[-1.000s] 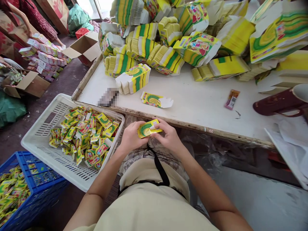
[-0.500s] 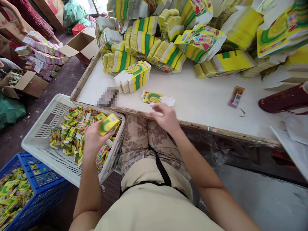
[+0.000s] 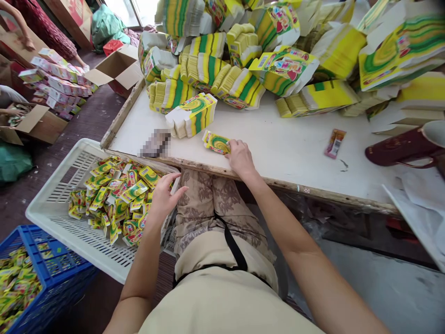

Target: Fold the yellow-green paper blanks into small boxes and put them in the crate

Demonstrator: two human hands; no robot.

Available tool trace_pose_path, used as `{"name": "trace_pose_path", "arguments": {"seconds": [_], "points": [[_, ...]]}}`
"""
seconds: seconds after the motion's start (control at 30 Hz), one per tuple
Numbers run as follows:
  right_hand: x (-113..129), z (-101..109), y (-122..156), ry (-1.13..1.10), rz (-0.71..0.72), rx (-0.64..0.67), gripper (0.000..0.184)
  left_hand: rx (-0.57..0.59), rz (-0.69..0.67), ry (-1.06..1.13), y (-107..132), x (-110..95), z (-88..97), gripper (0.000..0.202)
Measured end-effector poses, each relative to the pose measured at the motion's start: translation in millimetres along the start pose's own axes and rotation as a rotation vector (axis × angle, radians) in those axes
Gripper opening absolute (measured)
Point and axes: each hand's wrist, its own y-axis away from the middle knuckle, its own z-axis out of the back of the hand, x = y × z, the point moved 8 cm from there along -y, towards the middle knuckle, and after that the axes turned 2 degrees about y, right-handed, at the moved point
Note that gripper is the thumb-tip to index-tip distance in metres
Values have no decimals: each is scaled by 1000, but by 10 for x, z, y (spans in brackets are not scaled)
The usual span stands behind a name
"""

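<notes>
My right hand (image 3: pixel 239 158) rests on the white table (image 3: pixel 288 148) near its front edge, fingers curled onto a flat yellow-green carton blank (image 3: pixel 216 142). My left hand (image 3: pixel 164 195) hovers empty, fingers spread, over the right rim of a white plastic crate (image 3: pixel 62 218). The crate holds several folded yellow-green small boxes (image 3: pixel 118 195). A short stack of flat carton blanks (image 3: pixel 191 115) stands just behind the single blank.
Large piles of flat carton blanks (image 3: pixel 278 51) fill the table's back. A small sachet (image 3: pixel 334 143) and a dark red jug (image 3: pixel 406 147) lie at the right. A blue crate (image 3: pixel 38 273) of boxes sits at lower left. Cardboard boxes (image 3: pixel 116 69) and another person's arm are on the floor side.
The folded box left my left hand and went into the white crate; that hand is now empty. My right hand reached forward onto the flat blank on the table.
</notes>
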Motion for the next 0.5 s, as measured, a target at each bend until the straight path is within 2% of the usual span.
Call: {"name": "trace_pose_path", "arguments": {"seconds": [0.17,0.3,0.4,0.5], "points": [[37,-12,-26,-13,4,47,28,83,-13,32,45,-85,-191,37],[11,35,13,-126,-18,-22,31,115,-2,61,107,-162,-291,38],[-56,110,39,-322,-30,-108,28,134,-5,121,124,-280,-370,37],[-189,195,108,-629,-148,-160,42,193,5,276,125,-406,-560,34]]}}
